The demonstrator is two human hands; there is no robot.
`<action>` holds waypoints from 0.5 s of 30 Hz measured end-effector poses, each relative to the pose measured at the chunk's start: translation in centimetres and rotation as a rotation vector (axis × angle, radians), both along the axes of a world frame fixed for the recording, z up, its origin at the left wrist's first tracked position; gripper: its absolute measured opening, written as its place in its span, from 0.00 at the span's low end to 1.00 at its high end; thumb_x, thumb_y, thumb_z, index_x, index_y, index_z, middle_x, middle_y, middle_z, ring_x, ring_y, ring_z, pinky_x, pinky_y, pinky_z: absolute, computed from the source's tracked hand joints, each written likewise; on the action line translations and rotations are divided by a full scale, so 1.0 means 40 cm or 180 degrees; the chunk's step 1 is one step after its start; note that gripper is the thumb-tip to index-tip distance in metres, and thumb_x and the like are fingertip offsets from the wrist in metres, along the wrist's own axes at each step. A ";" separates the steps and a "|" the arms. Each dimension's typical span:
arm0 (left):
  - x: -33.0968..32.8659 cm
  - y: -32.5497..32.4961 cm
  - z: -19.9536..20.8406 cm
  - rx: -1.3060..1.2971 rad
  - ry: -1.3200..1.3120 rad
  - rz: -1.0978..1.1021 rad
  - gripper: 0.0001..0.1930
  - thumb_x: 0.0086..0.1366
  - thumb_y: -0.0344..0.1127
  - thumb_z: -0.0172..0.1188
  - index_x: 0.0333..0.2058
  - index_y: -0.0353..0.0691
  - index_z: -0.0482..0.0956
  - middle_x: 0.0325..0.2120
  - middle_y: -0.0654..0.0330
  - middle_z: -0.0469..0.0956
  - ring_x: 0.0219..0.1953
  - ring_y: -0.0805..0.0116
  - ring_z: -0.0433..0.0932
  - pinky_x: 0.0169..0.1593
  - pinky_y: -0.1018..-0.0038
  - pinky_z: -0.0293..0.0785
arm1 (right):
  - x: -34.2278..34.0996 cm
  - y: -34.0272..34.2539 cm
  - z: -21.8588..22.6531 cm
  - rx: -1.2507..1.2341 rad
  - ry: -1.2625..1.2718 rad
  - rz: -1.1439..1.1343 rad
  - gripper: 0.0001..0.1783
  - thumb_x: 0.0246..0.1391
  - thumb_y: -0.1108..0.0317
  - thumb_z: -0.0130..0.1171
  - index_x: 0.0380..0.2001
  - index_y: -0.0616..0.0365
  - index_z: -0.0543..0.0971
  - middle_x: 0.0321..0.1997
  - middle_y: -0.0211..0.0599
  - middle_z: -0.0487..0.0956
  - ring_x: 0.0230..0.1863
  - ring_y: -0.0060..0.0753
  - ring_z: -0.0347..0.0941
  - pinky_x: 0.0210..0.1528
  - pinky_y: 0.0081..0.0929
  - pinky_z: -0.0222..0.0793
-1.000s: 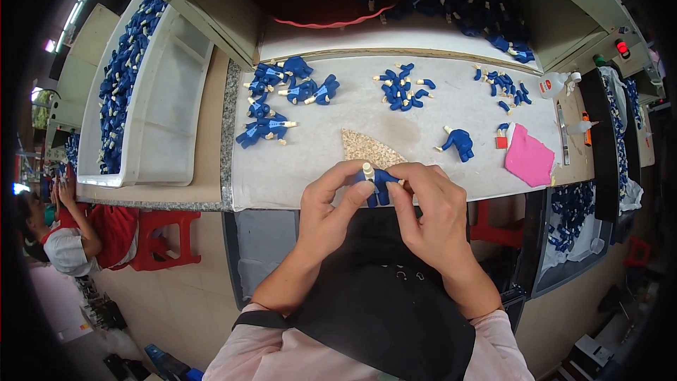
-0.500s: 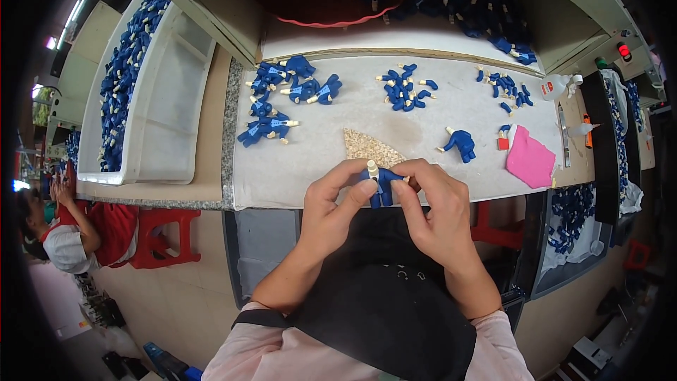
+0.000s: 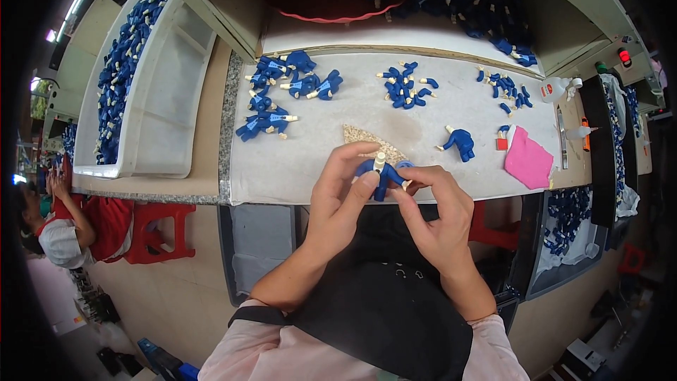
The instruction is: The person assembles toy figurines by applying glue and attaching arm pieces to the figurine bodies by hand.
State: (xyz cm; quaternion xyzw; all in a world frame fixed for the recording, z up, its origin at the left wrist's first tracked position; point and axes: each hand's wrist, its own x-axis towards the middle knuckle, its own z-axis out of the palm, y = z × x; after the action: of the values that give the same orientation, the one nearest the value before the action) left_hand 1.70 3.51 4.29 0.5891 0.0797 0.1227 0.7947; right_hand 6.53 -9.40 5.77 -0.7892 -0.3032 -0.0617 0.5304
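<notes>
A small blue doll figure (image 3: 382, 186) with a cream peg at its neck is between my hands at the table's near edge. My left hand (image 3: 341, 196) grips its body between thumb and fingers. The thumb and forefinger of my right hand (image 3: 438, 213) pinch its outstretched arm near the cream hand. Just beyond lies a speckled tan wedge-shaped piece (image 3: 370, 142), with a small round blue-grey thing (image 3: 404, 164) by its near corner. Another blue figure (image 3: 460, 143) lies to the right. Loose blue arms form a middle pile (image 3: 407, 89) and a right pile (image 3: 505, 87). Several figure bodies (image 3: 293, 85) are at the left.
A pink cloth (image 3: 529, 159) lies right, near a clear bottle (image 3: 553, 88), tweezers (image 3: 562, 127) and an orange tool (image 3: 586, 134). A white bin (image 3: 159, 106) of blue parts stands left. A shelf (image 3: 324, 37) spans the back. A co-worker (image 3: 70, 233) sits far left.
My right fingers have shifted outward along the figure's arm, so more of its arm and cream hand shows. The figure has risen slightly in view, and a small round blue-grey thing now shows behind it.
</notes>
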 end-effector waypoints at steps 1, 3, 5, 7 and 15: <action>-0.002 -0.003 -0.002 -0.0019 0.0003 0.0005 0.13 0.63 0.31 0.48 0.46 0.37 0.65 0.36 0.61 0.70 0.35 0.80 0.69 0.35 0.85 0.66 | -0.003 -0.002 -0.004 0.0009 0.0035 0.0003 0.12 0.39 0.78 0.61 0.32 0.62 0.74 0.24 0.36 0.75 0.23 0.29 0.71 0.28 0.21 0.63; -0.006 -0.005 -0.008 -0.0144 -0.0012 -0.0060 0.13 0.64 0.33 0.45 0.47 0.37 0.65 0.35 0.62 0.69 0.31 0.81 0.68 0.31 0.85 0.64 | -0.006 -0.007 -0.010 0.0006 0.0081 0.0015 0.13 0.39 0.78 0.61 0.32 0.62 0.74 0.24 0.37 0.75 0.23 0.30 0.71 0.27 0.21 0.63; -0.006 -0.005 -0.012 0.0051 0.0023 -0.0093 0.13 0.64 0.33 0.44 0.48 0.38 0.63 0.33 0.62 0.70 0.29 0.81 0.68 0.30 0.85 0.64 | -0.010 -0.011 -0.013 0.0004 0.0122 0.0018 0.13 0.38 0.77 0.61 0.32 0.62 0.74 0.24 0.37 0.75 0.23 0.30 0.71 0.27 0.21 0.63; -0.006 -0.010 -0.011 0.0268 0.0071 -0.0123 0.14 0.65 0.33 0.43 0.49 0.39 0.62 0.32 0.61 0.71 0.27 0.81 0.67 0.29 0.84 0.63 | -0.013 -0.012 -0.014 0.0105 0.0232 0.0005 0.14 0.38 0.77 0.62 0.32 0.62 0.74 0.24 0.37 0.74 0.23 0.30 0.71 0.26 0.21 0.64; -0.013 -0.009 0.012 -0.0593 0.0214 -0.0543 0.15 0.61 0.31 0.50 0.47 0.39 0.65 0.37 0.64 0.67 0.30 0.83 0.65 0.33 0.86 0.63 | -0.025 -0.042 -0.026 0.0164 0.0238 0.0078 0.13 0.39 0.77 0.62 0.32 0.63 0.74 0.24 0.38 0.74 0.23 0.30 0.71 0.27 0.21 0.65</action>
State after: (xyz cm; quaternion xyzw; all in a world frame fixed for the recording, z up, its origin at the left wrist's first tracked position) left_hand 1.20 3.14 4.76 0.5211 0.0670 0.0270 0.8504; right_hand 5.53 -11.07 4.74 -0.7733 -0.2912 -0.0334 0.5623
